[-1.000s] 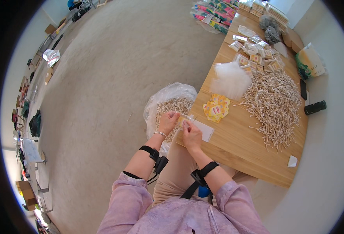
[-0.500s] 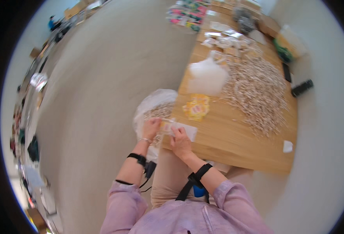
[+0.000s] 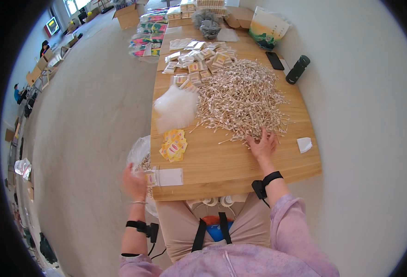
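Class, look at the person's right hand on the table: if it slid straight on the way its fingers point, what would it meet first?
The right hand points up the table, fingertips at the near edge of the heap of cotton swabs; it would likely push straight into that heap.

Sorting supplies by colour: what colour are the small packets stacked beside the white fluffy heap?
Yellow, with a red-and-white mark; the small packets show best in the head view.

Heap of pale cotton swabs [image 3: 242, 99], loosely scattered, toward the table's right edge; small clear packet [image 3: 153, 177] at the near-left edge.
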### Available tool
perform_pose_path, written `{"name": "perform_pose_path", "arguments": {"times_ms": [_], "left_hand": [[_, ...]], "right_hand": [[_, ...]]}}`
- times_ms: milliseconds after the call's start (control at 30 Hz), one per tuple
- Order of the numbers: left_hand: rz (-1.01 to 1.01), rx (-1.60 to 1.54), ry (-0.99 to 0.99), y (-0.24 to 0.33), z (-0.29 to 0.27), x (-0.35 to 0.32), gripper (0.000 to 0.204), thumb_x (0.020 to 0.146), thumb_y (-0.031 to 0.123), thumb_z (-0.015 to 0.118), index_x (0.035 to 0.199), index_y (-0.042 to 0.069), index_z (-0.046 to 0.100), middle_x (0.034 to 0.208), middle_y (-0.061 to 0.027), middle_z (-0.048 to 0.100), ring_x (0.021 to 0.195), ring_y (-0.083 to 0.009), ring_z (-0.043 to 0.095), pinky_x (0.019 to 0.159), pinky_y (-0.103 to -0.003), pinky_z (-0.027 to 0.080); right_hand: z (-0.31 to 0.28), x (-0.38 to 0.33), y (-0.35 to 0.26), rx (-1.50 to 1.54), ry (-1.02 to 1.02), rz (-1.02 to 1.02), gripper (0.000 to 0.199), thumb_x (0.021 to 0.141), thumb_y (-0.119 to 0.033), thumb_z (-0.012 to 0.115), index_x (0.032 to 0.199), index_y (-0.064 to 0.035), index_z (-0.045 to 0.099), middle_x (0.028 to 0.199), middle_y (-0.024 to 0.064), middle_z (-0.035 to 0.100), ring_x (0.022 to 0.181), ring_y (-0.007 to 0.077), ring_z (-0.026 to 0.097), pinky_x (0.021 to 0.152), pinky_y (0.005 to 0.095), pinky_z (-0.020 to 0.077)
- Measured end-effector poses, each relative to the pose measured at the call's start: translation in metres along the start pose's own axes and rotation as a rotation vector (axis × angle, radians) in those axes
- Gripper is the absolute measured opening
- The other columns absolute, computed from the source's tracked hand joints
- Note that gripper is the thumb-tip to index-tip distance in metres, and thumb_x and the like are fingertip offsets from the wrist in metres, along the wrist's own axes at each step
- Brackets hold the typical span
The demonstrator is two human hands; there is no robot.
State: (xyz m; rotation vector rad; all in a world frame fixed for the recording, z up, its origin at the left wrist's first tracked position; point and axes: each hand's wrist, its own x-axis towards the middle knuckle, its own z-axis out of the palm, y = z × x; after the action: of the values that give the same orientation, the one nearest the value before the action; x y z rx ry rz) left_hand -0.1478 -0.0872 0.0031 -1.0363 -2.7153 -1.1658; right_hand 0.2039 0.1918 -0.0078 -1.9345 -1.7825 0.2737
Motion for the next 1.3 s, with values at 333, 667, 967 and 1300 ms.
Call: {"name": "perform_pose_path", "arguments": {"times_ms": [333, 667, 967, 1300], "left_hand": [[0.458, -0.145, -0.436, 0.142, 0.113, -0.075, 0.057, 0.071, 0.004, 0.068, 0.124, 0.006, 0.047, 0.13, -0.0191, 0.042, 0.122, -0.0378, 0.037, 0.104, -0.044, 0.032], [0.435, -0.275, -0.284, 0.133, 0.131, -0.075, 0.035, 0.077, -0.002, 0.061, 0.11, 0.005, 0.056, 0.12, -0.016, 0.051, 0.115, -0.0357, 0.046, 0.099, -0.042, 0.037], [0.416, -0.336, -0.17, 0.128, 0.134, -0.076, 0.02, 0.081, -0.003, 0.057, 0.1, 0.002, 0.06, 0.103, -0.0146, 0.056, 0.104, -0.0338, 0.052, 0.092, -0.04, 0.042], [0.452, -0.206, -0.251, 0.124, 0.127, -0.071, 0.024, 0.075, 0.002, 0.064, 0.099, 0.006, 0.061, 0.101, -0.0123, 0.056, 0.104, -0.032, 0.051, 0.094, -0.041, 0.041]], "right_hand": [[0.039, -0.083, -0.045, 0.191, -0.101, -0.547, 0.044, 0.079, -0.026, 0.064, 0.12, -0.0155, 0.054, 0.127, 0.0115, 0.046, 0.12, 0.0329, 0.038, 0.101, 0.0491, 0.0293], [0.028, -0.032, -0.063, 0.013, -0.239, -0.848, 0.045, 0.082, -0.028, 0.059, 0.127, -0.026, 0.052, 0.14, 0.0081, 0.037, 0.129, 0.0323, 0.03, 0.108, 0.0516, 0.0194], [0.008, -0.03, -0.046, -0.002, -0.031, -0.612, 0.041, 0.081, -0.025, 0.06, 0.12, -0.0185, 0.056, 0.131, 0.0084, 0.044, 0.125, 0.0302, 0.035, 0.105, 0.0483, 0.0248], [0.015, -0.065, -0.018, 0.087, -0.116, -0.658, 0.031, 0.075, -0.021, 0.067, 0.104, -0.0149, 0.063, 0.111, 0.0032, 0.055, 0.111, 0.0253, 0.045, 0.095, 0.0428, 0.0351]]}}
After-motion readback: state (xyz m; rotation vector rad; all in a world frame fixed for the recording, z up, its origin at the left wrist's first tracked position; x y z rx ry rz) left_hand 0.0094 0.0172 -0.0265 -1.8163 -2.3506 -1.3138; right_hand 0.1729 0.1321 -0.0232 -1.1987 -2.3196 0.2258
